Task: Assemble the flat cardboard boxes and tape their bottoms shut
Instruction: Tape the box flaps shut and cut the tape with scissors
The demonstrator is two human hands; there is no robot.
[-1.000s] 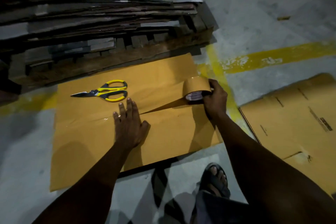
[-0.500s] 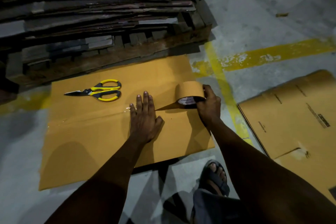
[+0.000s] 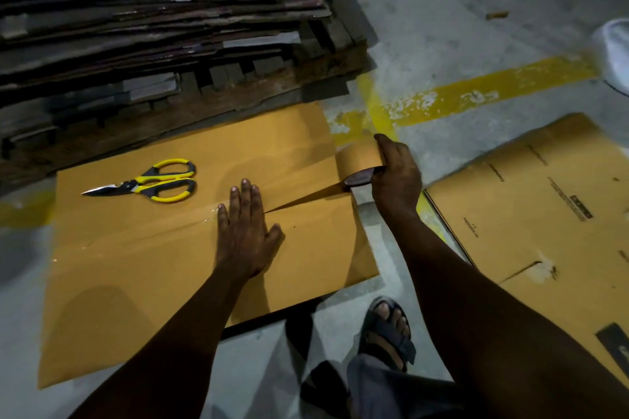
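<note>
Rightward goes the tape roll [image 3: 357, 158] since a moment ago: it now hangs at the right edge of the cardboard box [image 3: 136, 265], and the brown strip [image 3: 306, 199] stretched behind it is longer than before. The left hand [image 3: 245, 231] has held its place over the last half second.

Dim warehouse floor, seen from above. The box lies on the concrete with its bottom flaps folded flat. The left hand rests on it palm down, fingers straight and together, pressing where the strip meets the board. The right hand [image 3: 396, 177] is curled round the roll, thumb on top, holding it just above the cardboard. From the roll the strip runs taut, down and left, to the fingertips of the flat hand. Left of that hand a glossy band crosses the board, probably tape already laid along the seam, though the light is too poor to be sure.

Yellow-handled scissors [image 3: 153, 180] lie closed on the far left part of the box, well apart from both hands. To the right a second flat carton [image 3: 531, 214] waits on the floor. Beyond the box, a wooden pallet carries a stack of flattened cartons [image 3: 153, 27]. A worn yellow line [image 3: 493, 88] marks the concrete, and a sandalled foot [image 3: 388, 326] stands near the box's near edge.

With the roll at the box's edge, this run of tape looks almost complete. The loose length still needs smoothing down and then cutting, and the scissors are a reach away.
</note>
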